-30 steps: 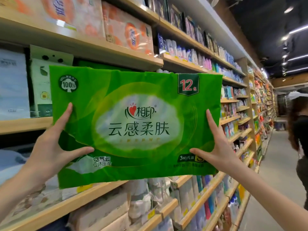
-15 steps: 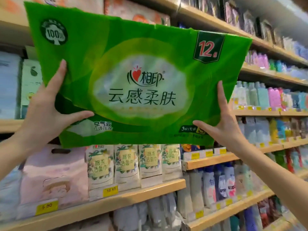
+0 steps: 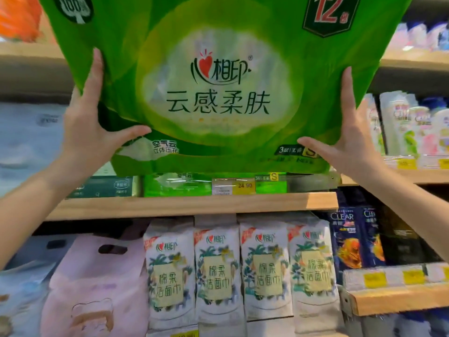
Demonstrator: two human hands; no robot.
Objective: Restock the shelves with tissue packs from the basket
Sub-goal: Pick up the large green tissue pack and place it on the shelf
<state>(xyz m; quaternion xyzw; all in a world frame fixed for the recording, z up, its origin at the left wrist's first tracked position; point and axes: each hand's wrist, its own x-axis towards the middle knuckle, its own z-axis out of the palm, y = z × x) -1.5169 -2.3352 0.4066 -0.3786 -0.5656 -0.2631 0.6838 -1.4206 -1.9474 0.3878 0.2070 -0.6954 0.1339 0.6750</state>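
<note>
A large green tissue pack [image 3: 218, 93] with a "12" badge fills the upper middle of the head view, raised in front of the wooden shelf [image 3: 194, 204]. My left hand [image 3: 90, 125] grips its left edge, thumb hooked under the lower front. My right hand [image 3: 345, 139] grips its right edge the same way. Below the pack's bottom edge, another green tissue pack [image 3: 177, 186] lies on the shelf behind a yellow price tag [image 3: 244, 186]. The basket is out of view.
White cotton-towel packs [image 3: 218, 271] stand in a row on the shelf below. A pink bag [image 3: 97, 288] sits to their left, dark shampoo bottles [image 3: 349, 239] to their right. Pale blue packs [image 3: 26, 142] fill the left; white bottles [image 3: 401, 125] stand at right.
Both hands have lifted the green pack higher and closer to the shelf; the camera has come closer and turned to face the shelf. The grip is unchanged.
</note>
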